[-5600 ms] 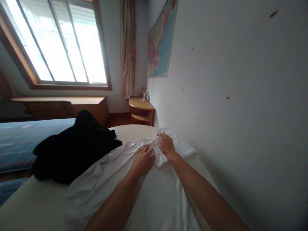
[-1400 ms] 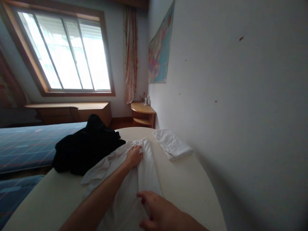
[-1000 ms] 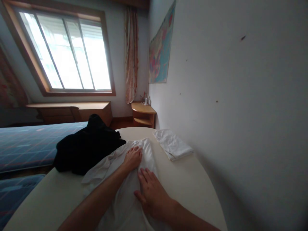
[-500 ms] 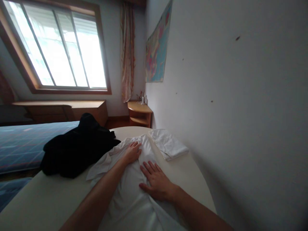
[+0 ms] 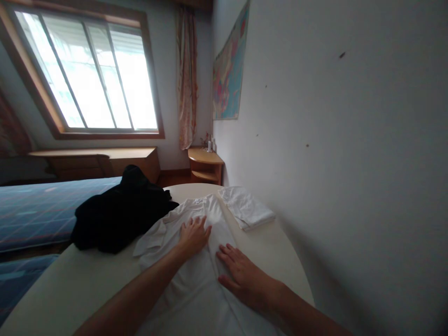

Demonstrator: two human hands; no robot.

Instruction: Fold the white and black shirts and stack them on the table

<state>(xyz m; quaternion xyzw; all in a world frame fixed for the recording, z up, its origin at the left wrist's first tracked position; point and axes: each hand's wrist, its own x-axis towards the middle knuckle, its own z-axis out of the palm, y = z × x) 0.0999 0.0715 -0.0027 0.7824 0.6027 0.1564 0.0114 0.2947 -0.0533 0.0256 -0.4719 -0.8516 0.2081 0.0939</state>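
Note:
A white shirt [image 5: 189, 289] lies spread on the cream round table [image 5: 87, 284], its collar end at the far side and its lower part running toward me. My left hand [image 5: 195, 237] rests on the upper middle of the shirt, fingers spread and slightly bent. Lower and to the right, my right hand [image 5: 241, 274] lies palm down on the shirt's right part, fingers stretched out. Neither hand grips the cloth. Light creases show around the left hand and along the left sleeve.
A folded white garment [image 5: 247, 208] lies at the table's far right. On the left edge sits a heap of black cloth [image 5: 122, 212], beside a bed with a blue checked cover [image 5: 52, 205]. The white wall [image 5: 350, 196] stands close on the right.
My left hand has slid back toward me from near the collar. My right hand has moved slightly right and nearer. The view has shifted a little.

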